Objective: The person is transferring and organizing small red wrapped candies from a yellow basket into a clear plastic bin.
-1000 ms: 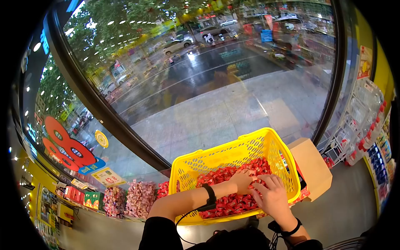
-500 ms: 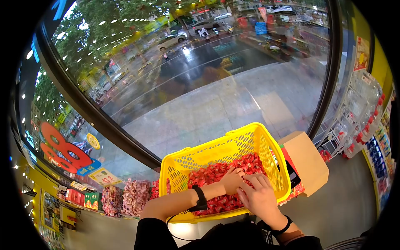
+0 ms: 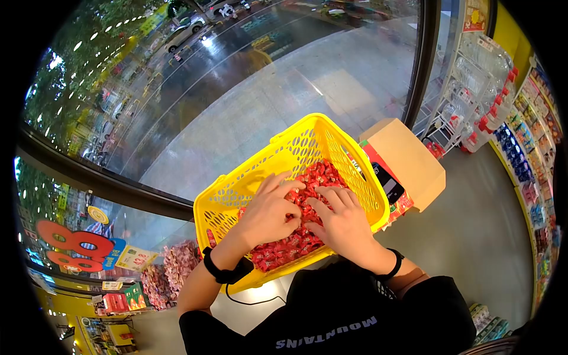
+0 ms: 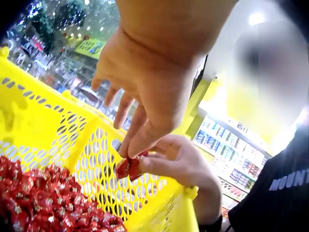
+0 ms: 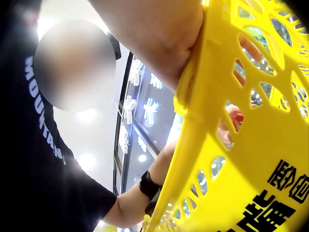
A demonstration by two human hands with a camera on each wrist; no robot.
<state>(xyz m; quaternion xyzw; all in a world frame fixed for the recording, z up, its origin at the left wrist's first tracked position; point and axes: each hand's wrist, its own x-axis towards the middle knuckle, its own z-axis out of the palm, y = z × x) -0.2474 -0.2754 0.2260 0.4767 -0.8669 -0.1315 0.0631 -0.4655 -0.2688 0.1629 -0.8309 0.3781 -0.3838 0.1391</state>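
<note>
A yellow perforated shopping basket point(image 3: 263, 168) holds a heap of red-wrapped candies point(image 3: 284, 251). Both hands are over the heap, fingertips close together. In the left wrist view, my left hand point(image 4: 145, 92) pinches one red candy point(image 4: 126, 169) between thumb and forefinger. My right hand point(image 4: 186, 166) comes from the far side, its thumb against that candy, pinching it too. In the head view, the left hand point(image 3: 269, 210) and right hand point(image 3: 343, 228) mostly cover it. The right wrist view shows the basket wall point(image 5: 241, 159) hiding most of the fingers.
A cardboard box flap point(image 3: 408, 160) and a dark device point(image 3: 384, 180) lie right of the basket. Pink-wrapped candies point(image 3: 177, 263) and a price sign point(image 3: 136, 257) are at left. A shop window point(image 3: 236, 106) stands ahead; bottle racks point(image 3: 479, 89) stand at right.
The head view has turned right and down, so the basket appears higher and further left. The left hand has drawn back from its overlap with the right hand, and its back now shows.
</note>
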